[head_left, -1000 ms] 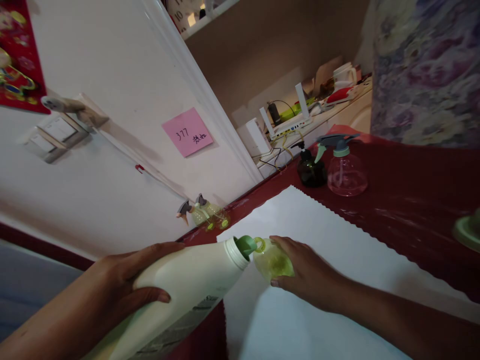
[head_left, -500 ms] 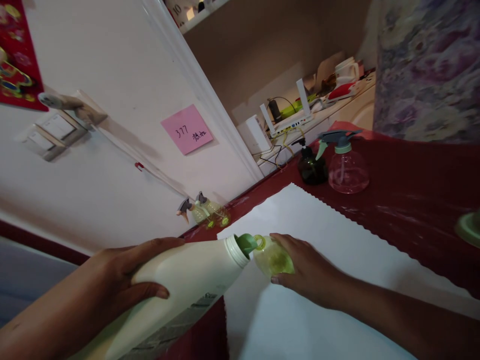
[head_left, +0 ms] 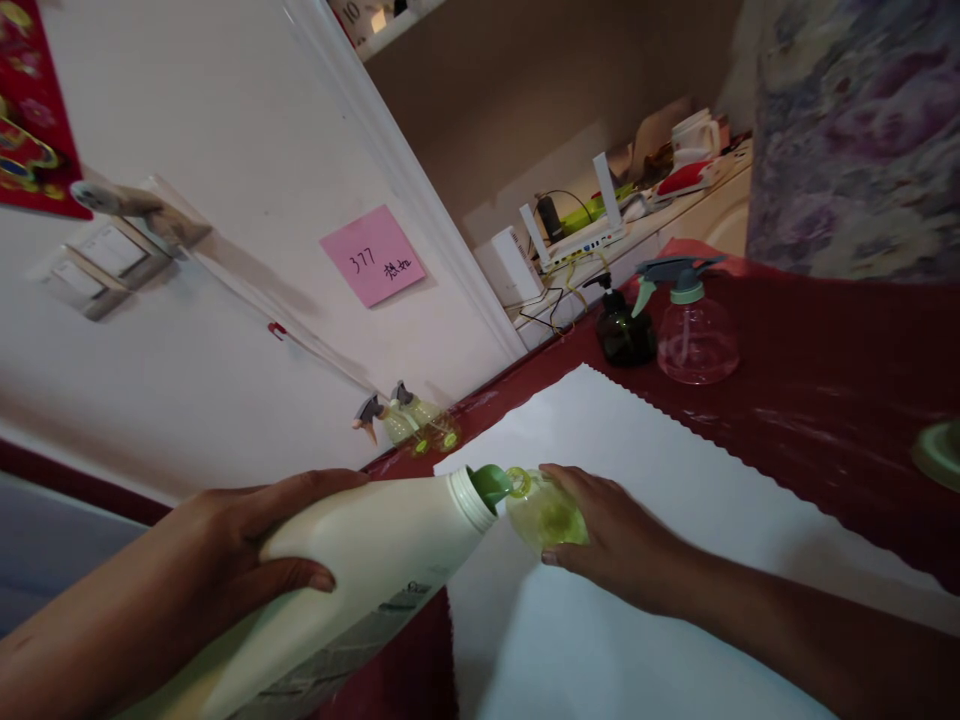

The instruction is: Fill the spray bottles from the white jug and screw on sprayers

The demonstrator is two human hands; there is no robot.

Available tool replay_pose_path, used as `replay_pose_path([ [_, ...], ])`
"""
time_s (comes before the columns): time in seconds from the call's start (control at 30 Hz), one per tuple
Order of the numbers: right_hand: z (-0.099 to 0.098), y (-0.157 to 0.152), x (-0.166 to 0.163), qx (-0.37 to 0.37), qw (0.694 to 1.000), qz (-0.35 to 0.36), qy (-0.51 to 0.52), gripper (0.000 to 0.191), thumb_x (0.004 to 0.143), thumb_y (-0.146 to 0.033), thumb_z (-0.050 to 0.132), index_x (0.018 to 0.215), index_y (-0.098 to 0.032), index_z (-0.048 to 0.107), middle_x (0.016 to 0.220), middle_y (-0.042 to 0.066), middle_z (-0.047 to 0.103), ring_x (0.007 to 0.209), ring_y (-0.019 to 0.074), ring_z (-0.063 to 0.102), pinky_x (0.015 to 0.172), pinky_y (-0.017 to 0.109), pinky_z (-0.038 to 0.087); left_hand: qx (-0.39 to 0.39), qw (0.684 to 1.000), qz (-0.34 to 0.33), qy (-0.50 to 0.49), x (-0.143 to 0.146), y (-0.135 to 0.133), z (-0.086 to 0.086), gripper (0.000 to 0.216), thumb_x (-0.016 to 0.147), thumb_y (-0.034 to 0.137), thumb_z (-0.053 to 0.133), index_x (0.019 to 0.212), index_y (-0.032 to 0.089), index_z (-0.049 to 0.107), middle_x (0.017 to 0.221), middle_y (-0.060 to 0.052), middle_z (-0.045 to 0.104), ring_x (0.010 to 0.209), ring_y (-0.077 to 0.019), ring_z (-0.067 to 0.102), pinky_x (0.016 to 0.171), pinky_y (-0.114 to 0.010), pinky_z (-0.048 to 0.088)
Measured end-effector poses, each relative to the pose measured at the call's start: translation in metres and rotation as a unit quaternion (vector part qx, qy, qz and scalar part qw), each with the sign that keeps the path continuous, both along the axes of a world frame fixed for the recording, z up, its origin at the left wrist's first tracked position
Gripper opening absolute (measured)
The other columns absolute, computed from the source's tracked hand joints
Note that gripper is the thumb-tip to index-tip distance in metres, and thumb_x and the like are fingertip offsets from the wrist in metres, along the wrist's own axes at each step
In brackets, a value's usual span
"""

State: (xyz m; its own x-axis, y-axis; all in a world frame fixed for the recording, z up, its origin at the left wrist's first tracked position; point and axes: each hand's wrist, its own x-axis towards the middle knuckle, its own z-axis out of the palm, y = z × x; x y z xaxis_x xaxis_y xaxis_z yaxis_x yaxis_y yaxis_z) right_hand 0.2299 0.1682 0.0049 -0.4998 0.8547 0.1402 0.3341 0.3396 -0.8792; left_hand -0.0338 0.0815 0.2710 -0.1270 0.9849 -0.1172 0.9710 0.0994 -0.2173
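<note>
My left hand (head_left: 247, 560) is closed round a large pale detergent bottle (head_left: 367, 580), tilted with its mouth toward the right. Its green pouring spout (head_left: 491, 484) meets the open mouth of a small clear bottle (head_left: 536, 512), or nearly so; I cannot tell whether they touch. Yellow-green liquid shows inside the small bottle. My right hand (head_left: 607, 535) grips this bottle from the right side, also tilted, with its mouth facing the spout. Both bottles are held above a white sheet (head_left: 637, 640).
Two small spray bottles (head_left: 420, 425) stand by the wall. Toward the back are a dark pump bottle (head_left: 625, 330) and a pink spray bottle (head_left: 697, 340) on the red tabletop (head_left: 810, 380). A white router (head_left: 581, 245) sits behind. A green round object (head_left: 937, 455) is at right.
Almost nothing differs. The large bottle and my left hand have shifted very slightly left, while my right hand keeps the small bottle in place.
</note>
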Motion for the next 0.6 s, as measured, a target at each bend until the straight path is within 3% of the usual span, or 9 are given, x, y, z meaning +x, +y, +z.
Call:
replay_pose_path([
  [0.6, -0.0045, -0.0006, 0.0006, 0.014, 1.000, -0.015, 0.024, 0.077, 0.075, -0.036, 0.074, 0.147, -0.026, 0.049, 0.145, 0.012, 0.062, 0.132, 0.0396, 0.055, 0.111, 0.059, 0.044, -0.010, 0.999, -0.023, -0.021, 0.0033, 0.0006, 0.0040, 0.057, 0.075, 0.057, 0.070, 0.130, 0.044, 0.068, 0.107, 0.005, 0.082, 0.084, -0.0247, 0.077, 0.080, -0.029, 0.057],
])
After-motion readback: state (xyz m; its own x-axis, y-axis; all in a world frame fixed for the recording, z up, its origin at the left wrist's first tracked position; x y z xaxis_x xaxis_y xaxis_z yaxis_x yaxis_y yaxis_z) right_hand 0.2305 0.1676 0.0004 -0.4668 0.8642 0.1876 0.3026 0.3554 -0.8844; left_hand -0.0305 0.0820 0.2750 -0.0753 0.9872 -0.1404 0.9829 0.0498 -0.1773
